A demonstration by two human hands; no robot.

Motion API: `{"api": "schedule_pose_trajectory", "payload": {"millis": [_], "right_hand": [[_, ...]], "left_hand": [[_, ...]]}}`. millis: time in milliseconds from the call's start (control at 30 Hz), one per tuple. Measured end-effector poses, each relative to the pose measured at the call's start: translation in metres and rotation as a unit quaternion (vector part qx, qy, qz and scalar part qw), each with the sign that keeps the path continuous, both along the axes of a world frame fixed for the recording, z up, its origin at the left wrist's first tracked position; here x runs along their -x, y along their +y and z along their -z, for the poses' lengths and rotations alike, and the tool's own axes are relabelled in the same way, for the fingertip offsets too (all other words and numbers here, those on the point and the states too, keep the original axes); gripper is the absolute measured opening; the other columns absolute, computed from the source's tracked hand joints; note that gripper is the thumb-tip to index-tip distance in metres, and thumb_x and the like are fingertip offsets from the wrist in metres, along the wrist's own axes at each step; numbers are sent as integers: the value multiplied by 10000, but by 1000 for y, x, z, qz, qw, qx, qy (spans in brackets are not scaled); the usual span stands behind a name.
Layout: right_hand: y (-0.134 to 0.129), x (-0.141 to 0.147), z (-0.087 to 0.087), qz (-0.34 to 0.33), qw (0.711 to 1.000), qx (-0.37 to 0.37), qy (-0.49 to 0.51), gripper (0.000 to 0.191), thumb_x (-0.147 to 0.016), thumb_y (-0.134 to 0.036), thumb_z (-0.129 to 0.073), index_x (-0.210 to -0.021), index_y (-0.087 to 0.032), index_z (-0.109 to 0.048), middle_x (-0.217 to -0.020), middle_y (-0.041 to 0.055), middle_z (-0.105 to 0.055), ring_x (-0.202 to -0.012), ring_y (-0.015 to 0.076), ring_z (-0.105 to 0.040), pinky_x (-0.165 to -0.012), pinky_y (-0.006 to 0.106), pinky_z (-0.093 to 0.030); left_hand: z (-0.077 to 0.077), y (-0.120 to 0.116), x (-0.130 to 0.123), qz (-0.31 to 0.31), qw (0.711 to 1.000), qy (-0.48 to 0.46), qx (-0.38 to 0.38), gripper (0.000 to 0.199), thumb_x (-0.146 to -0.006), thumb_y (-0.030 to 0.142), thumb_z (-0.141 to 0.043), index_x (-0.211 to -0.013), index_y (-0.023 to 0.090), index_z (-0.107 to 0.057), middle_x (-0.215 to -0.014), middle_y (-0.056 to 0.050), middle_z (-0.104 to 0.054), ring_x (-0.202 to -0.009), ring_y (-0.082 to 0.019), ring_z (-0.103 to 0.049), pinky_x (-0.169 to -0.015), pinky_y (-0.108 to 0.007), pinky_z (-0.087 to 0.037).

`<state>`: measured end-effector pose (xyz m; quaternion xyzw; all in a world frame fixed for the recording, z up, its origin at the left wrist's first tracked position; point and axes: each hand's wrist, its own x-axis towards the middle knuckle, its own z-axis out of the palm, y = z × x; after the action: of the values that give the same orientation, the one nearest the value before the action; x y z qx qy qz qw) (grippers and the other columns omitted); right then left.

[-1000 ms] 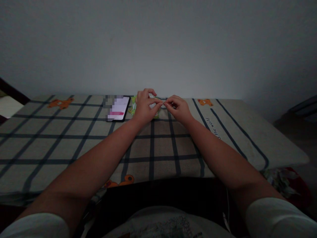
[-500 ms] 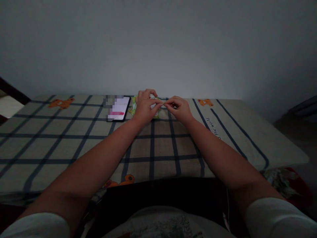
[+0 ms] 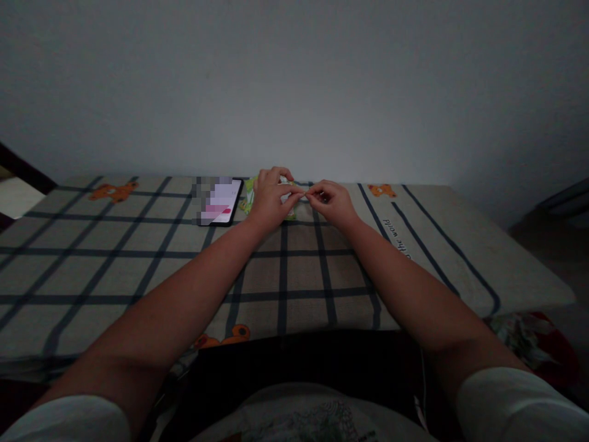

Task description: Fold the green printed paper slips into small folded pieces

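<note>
My left hand (image 3: 273, 195) is over a green and white packet (image 3: 249, 191) on the table, covering much of it. Its thumb and index finger are pinched together, while the other fingers curl above the packet. Just to the right, my right hand (image 3: 332, 200) pinches with thumb and forefinger too. The fingertips of both hands meet or nearly meet. Whatever lies between them is too small to make out. Left of the packet rests a smartphone (image 3: 224, 202) with its screen lit, partly blurred out by blocks.
A checked tablecloth (image 3: 304, 270) with bear prints covers the table, which stands against a plain wall (image 3: 294, 92). Dark wooden furniture (image 3: 27, 166) shows at the left edge. Below the table's right corner is a red item (image 3: 547, 344) with patterned contents.
Both hands stay almost in place, with their fingertips still together. Only a very slight shift of the fingers shows.
</note>
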<state>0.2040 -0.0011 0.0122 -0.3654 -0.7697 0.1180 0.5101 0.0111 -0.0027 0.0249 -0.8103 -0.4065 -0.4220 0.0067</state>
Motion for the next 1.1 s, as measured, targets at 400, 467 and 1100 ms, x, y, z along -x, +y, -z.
{"api": "schedule_pose_trajectory", "payload": {"millis": [400, 467, 1100], "right_hand": [[-2, 2, -2, 70, 995, 2, 64, 38, -792, -211, -633, -761, -206, -612, -748, -1, -603, -671, 132, -549, -651, 302, -462], [-3, 3, -3, 63, 996, 2, 64, 42, -797, -213, -629, -760, -207, -610, -753, 0, -604, -666, 131, -545, -643, 302, -458], [7, 1, 2, -155, 888, 341, 266, 298, -740, -379, -754, -1011, -263, -714, -1056, 26, -698, -924, 168, -609, -658, 264, -499]], "left_hand": [[10, 11, -9, -15, 955, -249, 162, 299, -852, 403, -676, -1041, 190, -587, -993, -50, -632, -768, -149, -581, -708, -280, -463], [9, 11, -10, 21, 945, -238, 222, 277, -880, 448, -627, -947, 179, -616, -880, -37, -639, -740, -149, -579, -674, -265, -449], [8, 10, -1, 176, 871, -262, 378, 315, -773, 471, -689, -760, 157, -688, -589, 33, -511, -525, -89, -418, -513, -222, -290]]}}
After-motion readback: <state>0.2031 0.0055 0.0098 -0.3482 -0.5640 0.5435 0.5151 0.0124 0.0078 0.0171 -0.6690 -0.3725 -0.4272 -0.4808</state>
